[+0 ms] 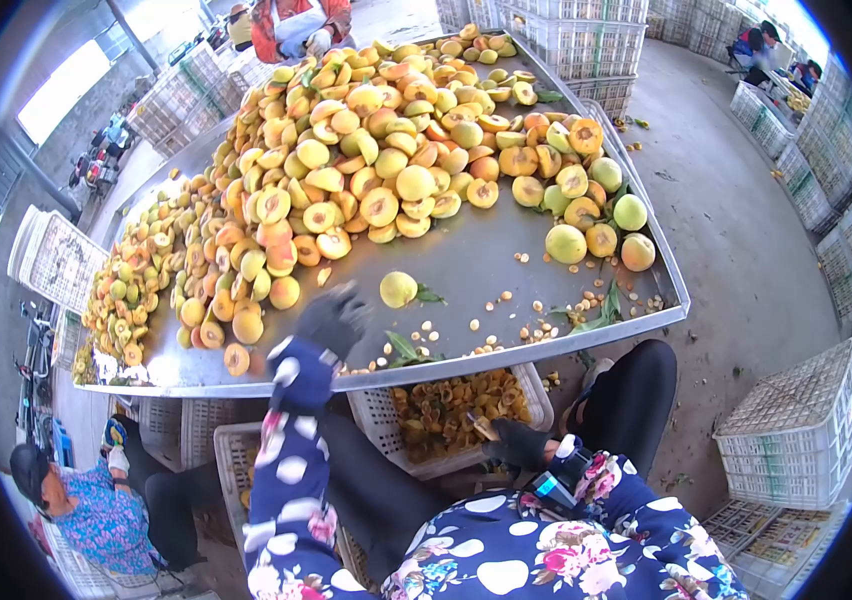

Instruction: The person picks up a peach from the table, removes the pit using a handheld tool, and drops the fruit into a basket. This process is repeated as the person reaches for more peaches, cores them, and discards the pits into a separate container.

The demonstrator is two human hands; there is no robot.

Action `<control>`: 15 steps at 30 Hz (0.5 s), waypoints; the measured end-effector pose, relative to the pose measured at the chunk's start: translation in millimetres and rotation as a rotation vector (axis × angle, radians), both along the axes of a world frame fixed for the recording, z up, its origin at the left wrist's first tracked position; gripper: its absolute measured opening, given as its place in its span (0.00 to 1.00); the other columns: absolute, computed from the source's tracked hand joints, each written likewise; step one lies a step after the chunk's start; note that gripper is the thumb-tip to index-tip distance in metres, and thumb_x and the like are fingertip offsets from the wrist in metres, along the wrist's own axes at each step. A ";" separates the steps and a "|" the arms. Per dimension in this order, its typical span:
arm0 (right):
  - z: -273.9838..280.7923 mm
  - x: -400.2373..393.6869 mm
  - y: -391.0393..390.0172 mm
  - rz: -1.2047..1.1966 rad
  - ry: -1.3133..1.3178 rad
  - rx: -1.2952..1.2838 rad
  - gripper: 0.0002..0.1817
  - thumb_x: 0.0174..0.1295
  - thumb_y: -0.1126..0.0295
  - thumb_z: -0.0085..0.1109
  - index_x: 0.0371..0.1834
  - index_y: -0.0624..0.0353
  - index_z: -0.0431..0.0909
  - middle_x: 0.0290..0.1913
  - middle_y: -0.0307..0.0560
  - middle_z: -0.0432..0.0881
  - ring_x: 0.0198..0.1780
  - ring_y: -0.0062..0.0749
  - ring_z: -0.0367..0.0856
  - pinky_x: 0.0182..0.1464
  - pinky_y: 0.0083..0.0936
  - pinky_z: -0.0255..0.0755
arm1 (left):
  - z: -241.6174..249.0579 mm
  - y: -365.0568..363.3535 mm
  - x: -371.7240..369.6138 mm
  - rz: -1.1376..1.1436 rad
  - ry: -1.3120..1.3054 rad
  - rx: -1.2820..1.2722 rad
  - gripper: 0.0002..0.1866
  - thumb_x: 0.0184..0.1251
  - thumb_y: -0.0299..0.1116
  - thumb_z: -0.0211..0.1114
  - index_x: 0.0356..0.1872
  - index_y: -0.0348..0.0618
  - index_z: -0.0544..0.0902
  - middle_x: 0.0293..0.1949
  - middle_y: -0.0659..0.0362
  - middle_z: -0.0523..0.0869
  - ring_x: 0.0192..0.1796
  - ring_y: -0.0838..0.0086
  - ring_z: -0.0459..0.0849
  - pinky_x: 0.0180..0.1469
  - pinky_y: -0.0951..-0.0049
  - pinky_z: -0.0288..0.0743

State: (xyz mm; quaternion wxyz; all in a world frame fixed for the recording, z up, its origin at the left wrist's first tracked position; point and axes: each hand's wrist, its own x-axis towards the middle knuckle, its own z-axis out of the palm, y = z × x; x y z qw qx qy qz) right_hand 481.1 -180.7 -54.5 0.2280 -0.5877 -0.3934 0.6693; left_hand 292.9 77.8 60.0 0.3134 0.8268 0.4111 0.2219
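My left hand (332, 318), in a dark glove, reaches up over the front edge of the metal table (466, 262), fingers spread, a short way left of a single yellow-green fruit (398, 289) lying with a leaf. It holds nothing I can see. Lower down, my right hand (516, 441), also gloved, is closed on a small knife (483, 427) above a white crate of pits and scraps (456, 400) under the table edge. A large heap of halved and whole peaches (366, 150) covers the far part of the table.
Loose pits and leaves (586, 315) lie along the table's front. Whole fruits (596, 235) sit at the right end. White crates (796, 430) stand on the floor at right and behind. A seated person (96, 510) is at lower left; another stands at the far end (296, 25).
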 end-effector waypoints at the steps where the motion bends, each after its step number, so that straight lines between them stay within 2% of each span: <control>1: -2.2 -0.4 -1.2 -0.018 0.004 -0.011 0.16 0.57 0.65 0.52 0.43 0.65 0.63 0.26 0.47 0.75 0.19 0.29 0.75 0.13 0.24 0.69 | -21.5 24.3 26.0 -0.021 0.111 0.049 0.23 0.52 0.38 0.65 0.49 0.38 0.76 0.45 0.49 0.79 0.46 0.66 0.78 0.49 0.71 0.70; 3: -4.3 1.6 0.9 -0.055 0.012 -0.033 0.17 0.57 0.65 0.52 0.43 0.65 0.63 0.26 0.48 0.75 0.20 0.30 0.75 0.14 0.23 0.69 | -41.8 55.7 80.7 -0.061 0.333 0.149 0.25 0.50 0.42 0.67 0.48 0.39 0.76 0.46 0.48 0.79 0.48 0.64 0.78 0.51 0.70 0.70; 4: 3.2 2.2 2.0 -0.084 0.006 -0.024 0.14 0.58 0.65 0.51 0.39 0.64 0.65 0.24 0.43 0.74 0.16 0.25 0.74 0.16 0.21 0.67 | 1.0 36.5 110.2 -0.038 0.610 -0.086 0.32 0.43 0.48 0.70 0.49 0.41 0.76 0.47 0.49 0.79 0.50 0.62 0.77 0.53 0.69 0.69; 6: 9.1 6.2 4.7 -0.095 0.011 -0.028 0.15 0.58 0.64 0.51 0.40 0.64 0.64 0.24 0.43 0.74 0.16 0.25 0.73 0.16 0.21 0.67 | -27.3 49.2 115.4 -0.078 0.674 -0.005 0.33 0.43 0.49 0.69 0.50 0.41 0.75 0.47 0.49 0.79 0.50 0.63 0.77 0.53 0.70 0.69; 8: 16.5 8.7 4.6 -0.089 0.036 -0.021 0.16 0.59 0.64 0.51 0.41 0.64 0.63 0.25 0.44 0.74 0.17 0.26 0.74 0.16 0.21 0.67 | -47.1 65.1 108.3 -0.190 0.520 -0.085 0.32 0.47 0.46 0.66 0.52 0.40 0.72 0.49 0.48 0.77 0.51 0.60 0.76 0.54 0.64 0.69; 11: 38.8 17.9 4.7 -0.075 0.124 0.011 0.16 0.60 0.64 0.51 0.44 0.64 0.63 0.25 0.45 0.74 0.18 0.26 0.74 0.17 0.21 0.67 | -30.0 48.0 84.7 -0.082 -0.536 -1.222 0.29 0.52 0.39 0.58 0.55 0.36 0.68 0.48 0.49 0.77 0.48 0.57 0.78 0.52 0.55 0.71; 13: 55.1 20.8 1.8 -0.104 0.231 0.039 0.16 0.60 0.65 0.51 0.46 0.62 0.63 0.24 0.43 0.73 0.18 0.24 0.72 0.17 0.20 0.66 | -8.8 20.9 59.3 -0.273 -0.865 -1.523 0.29 0.53 0.42 0.55 0.56 0.35 0.68 0.54 0.45 0.72 0.53 0.50 0.73 0.54 0.46 0.67; 15: 68.9 14.1 0.1 -0.227 0.406 0.183 0.16 0.60 0.66 0.51 0.47 0.61 0.63 0.24 0.41 0.73 0.18 0.21 0.71 0.19 0.19 0.65 | 6.6 -18.3 44.3 -0.133 -1.061 -1.548 0.29 0.57 0.46 0.51 0.54 0.33 0.68 0.53 0.42 0.73 0.54 0.50 0.72 0.55 0.44 0.65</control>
